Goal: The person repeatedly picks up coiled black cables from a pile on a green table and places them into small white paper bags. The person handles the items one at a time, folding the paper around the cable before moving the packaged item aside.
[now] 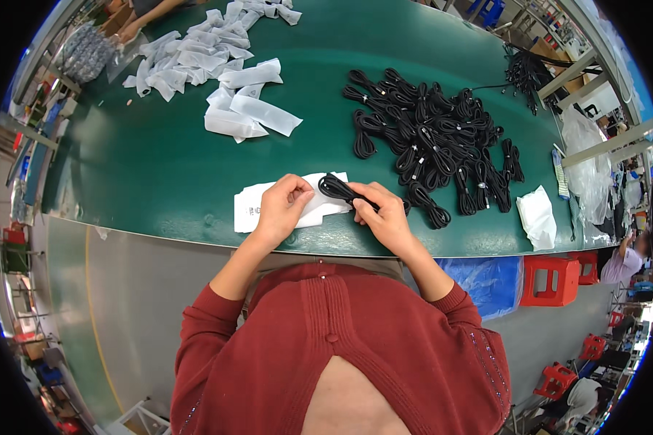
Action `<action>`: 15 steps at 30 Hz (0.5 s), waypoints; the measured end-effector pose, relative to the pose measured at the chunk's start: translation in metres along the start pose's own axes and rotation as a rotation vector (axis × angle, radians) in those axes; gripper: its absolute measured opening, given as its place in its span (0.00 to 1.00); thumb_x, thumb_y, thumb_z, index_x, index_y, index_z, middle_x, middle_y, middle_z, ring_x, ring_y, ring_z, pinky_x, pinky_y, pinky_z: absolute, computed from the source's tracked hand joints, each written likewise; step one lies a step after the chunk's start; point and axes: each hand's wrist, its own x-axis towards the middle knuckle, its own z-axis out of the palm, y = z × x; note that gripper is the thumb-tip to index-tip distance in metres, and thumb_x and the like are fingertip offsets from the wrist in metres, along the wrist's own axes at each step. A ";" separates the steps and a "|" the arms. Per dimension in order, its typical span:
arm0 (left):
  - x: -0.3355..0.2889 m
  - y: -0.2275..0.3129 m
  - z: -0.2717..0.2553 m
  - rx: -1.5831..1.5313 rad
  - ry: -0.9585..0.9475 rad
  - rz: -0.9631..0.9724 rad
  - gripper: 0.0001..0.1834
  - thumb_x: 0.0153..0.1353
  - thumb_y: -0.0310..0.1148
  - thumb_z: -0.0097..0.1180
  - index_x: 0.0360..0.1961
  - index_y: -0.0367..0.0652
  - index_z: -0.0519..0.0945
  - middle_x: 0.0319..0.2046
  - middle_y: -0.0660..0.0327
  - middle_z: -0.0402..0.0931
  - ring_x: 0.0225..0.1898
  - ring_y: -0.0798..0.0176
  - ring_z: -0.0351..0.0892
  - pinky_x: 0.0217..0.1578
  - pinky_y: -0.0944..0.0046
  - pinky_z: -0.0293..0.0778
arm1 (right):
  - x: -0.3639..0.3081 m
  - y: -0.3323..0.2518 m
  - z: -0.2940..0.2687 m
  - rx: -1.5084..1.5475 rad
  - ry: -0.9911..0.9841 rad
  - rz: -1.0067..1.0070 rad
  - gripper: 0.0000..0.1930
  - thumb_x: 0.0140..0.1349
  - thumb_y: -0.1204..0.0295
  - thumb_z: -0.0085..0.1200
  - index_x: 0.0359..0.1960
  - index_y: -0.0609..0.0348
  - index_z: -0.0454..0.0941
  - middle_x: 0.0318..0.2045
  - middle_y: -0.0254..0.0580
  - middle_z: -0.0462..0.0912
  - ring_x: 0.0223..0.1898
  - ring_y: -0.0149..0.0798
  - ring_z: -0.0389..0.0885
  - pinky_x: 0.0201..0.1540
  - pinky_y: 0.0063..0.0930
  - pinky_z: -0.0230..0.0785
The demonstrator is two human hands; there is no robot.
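My right hand [386, 215] is closed around a coiled black cable [335, 187], whose looped end points left over a small stack of flat white bags [261, 197]. Close by, my left hand [281, 209] lies across the same stack with thumb and fingers pinched together at the edge of a white bag [313, 212]. The exact grip of the left fingertips is partly hidden. The bags rest near the table's front edge, and the left one carries dark print.
A heap of coiled black cables [442, 138] covers the right side of the green table [152, 174]. Filled white bags [196, 58] are piled at the far left, near another person's arm [144, 20]. A white packet [537, 219] lies right, above red stools [550, 281].
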 end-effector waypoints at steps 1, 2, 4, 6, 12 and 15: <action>0.001 0.000 -0.001 -0.023 -0.001 -0.014 0.03 0.61 0.23 0.60 0.34 0.36 0.78 0.28 0.66 0.75 0.29 0.73 0.69 0.34 0.71 0.67 | 0.000 0.002 -0.001 -0.107 0.021 -0.106 0.16 0.65 0.78 0.54 0.55 0.61 0.80 0.33 0.40 0.77 0.29 0.32 0.78 0.33 0.26 0.72; 0.002 0.001 -0.003 -0.046 -0.002 -0.028 0.03 0.61 0.23 0.60 0.34 0.36 0.78 0.29 0.66 0.75 0.30 0.73 0.69 0.35 0.71 0.67 | 0.000 0.006 -0.002 -0.215 0.041 -0.212 0.17 0.63 0.77 0.55 0.54 0.59 0.81 0.32 0.41 0.76 0.28 0.34 0.78 0.32 0.29 0.72; 0.002 0.003 -0.004 -0.065 -0.015 -0.017 0.02 0.61 0.23 0.59 0.34 0.36 0.78 0.30 0.66 0.75 0.31 0.73 0.69 0.35 0.71 0.68 | -0.001 0.001 -0.002 -0.367 0.045 -0.289 0.18 0.60 0.74 0.58 0.53 0.54 0.82 0.30 0.44 0.75 0.27 0.41 0.77 0.32 0.34 0.71; 0.002 0.004 -0.005 -0.057 -0.038 0.037 0.03 0.60 0.23 0.60 0.34 0.37 0.78 0.32 0.65 0.76 0.32 0.72 0.70 0.36 0.70 0.68 | -0.001 -0.002 -0.005 -0.447 -0.019 -0.318 0.16 0.60 0.74 0.57 0.51 0.56 0.82 0.31 0.44 0.77 0.28 0.41 0.78 0.32 0.34 0.72; 0.003 0.026 -0.008 0.258 -0.157 0.423 0.05 0.55 0.21 0.62 0.32 0.39 0.78 0.35 0.59 0.78 0.38 0.58 0.75 0.41 0.62 0.71 | 0.010 -0.001 -0.004 -0.015 -0.137 0.152 0.09 0.68 0.69 0.51 0.41 0.63 0.77 0.30 0.43 0.81 0.28 0.33 0.80 0.29 0.32 0.70; 0.004 0.030 -0.007 0.258 -0.181 0.418 0.06 0.54 0.21 0.62 0.31 0.40 0.78 0.36 0.58 0.79 0.40 0.54 0.75 0.43 0.59 0.71 | 0.015 -0.006 0.001 0.064 -0.147 0.301 0.11 0.72 0.66 0.48 0.38 0.62 0.72 0.23 0.39 0.78 0.28 0.29 0.77 0.30 0.31 0.68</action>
